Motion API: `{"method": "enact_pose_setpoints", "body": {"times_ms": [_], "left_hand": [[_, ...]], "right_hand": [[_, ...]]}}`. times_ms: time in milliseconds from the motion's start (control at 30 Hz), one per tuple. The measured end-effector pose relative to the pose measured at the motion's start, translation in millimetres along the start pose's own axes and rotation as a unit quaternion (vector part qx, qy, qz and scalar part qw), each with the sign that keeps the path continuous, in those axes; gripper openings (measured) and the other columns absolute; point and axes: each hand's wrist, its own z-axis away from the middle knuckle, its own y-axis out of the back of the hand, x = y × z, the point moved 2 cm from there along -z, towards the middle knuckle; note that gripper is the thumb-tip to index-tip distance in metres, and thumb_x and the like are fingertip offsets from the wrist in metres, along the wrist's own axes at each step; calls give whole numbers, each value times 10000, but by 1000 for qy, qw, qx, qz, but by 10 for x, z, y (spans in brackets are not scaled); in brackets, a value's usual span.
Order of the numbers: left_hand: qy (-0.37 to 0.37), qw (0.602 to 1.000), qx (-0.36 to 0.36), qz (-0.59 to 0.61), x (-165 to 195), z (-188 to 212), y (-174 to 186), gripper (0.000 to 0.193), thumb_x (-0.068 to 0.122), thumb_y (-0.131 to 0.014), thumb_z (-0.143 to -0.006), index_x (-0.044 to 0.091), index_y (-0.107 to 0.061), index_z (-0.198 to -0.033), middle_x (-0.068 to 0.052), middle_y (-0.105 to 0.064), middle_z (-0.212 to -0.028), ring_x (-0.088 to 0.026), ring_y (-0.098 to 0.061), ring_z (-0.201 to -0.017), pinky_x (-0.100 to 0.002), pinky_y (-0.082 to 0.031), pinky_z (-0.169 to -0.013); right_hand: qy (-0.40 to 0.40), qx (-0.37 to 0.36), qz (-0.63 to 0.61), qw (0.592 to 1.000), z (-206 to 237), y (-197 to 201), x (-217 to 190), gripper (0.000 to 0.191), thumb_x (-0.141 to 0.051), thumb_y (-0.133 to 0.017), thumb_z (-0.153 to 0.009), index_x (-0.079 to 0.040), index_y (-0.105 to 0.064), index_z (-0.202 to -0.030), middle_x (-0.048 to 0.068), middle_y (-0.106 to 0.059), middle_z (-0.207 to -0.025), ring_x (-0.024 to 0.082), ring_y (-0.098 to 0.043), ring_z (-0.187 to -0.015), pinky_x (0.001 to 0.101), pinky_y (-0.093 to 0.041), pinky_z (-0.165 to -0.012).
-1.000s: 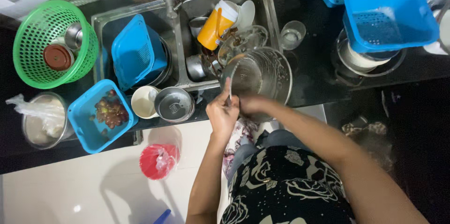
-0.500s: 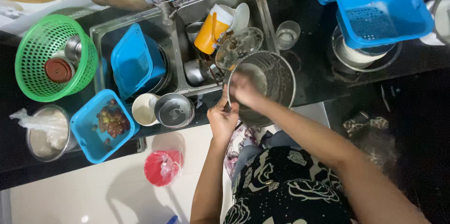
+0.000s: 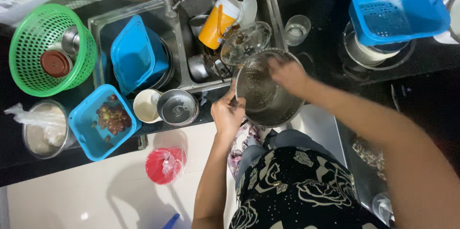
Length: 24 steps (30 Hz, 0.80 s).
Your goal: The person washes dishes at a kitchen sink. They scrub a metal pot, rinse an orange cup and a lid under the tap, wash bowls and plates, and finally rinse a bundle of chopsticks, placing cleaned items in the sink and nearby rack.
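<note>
A large steel pot [image 3: 261, 99] sits tilted at the counter's front edge, beside the sink. My left hand [image 3: 227, 113] grips its near left rim. My right hand [image 3: 286, 74] is inside the pot, pressed against the far inner wall; whether it holds a scrubber I cannot tell. A glass lid [image 3: 245, 43] leans just behind the pot, over the sink's right basin.
The sink [image 3: 184, 6] holds an orange jug [image 3: 216, 27], cups and a blue basket [image 3: 134, 54]. A green basket [image 3: 48, 49], a blue tub of fruit [image 3: 103, 121], a white bowl [image 3: 146, 106], a steel bowl [image 3: 177, 108] lie left. A glass [image 3: 297, 29] and blue basket [image 3: 397, 8] stand right. A red bin [image 3: 164, 164] is on the floor.
My right hand has moved from the pot's near rim, next to my left hand, deeper into the pot to its far wall. The left hand keeps its grip on the rim.
</note>
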Motion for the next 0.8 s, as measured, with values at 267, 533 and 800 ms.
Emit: {"method": "enact_pose_setpoints", "body": {"times_ms": [267,533,800], "left_hand": [[-22,998,43,45,18,25,51,204,226,-710,-969,64,-784,-1069,-121,-518,-543,-140,-439,-441,-320,-429,-463],[45,994,26,92,-390,-9,-98,607,260,-501,-1134,-31,-529,-601,-121,-450,-486,-126,-412,-452,-355,-384,-492],[12,983,55,173,-246,-99,-47,242,136,-756,-894,-4,-768,-1092,-22,-767,-811,11,-569,-711,-194,-499,-653]], "right_hand": [[-178,-216,-826,489,-236,-13,-734,286,-261,-612,-990,-22,-669,-1138,91,-673,-893,141,-591,-589,287,-449,-483],[-310,-31,-879,361,-303,666,-663,213,-240,-621,-1007,-33,-651,-971,33,-570,-603,151,-510,-442,305,-356,-381],[-89,86,-513,849,365,944,-1127,76,-106,-664,-825,-67,-648,-888,87,-666,-681,209,-640,-597,398,-504,-527]]}}
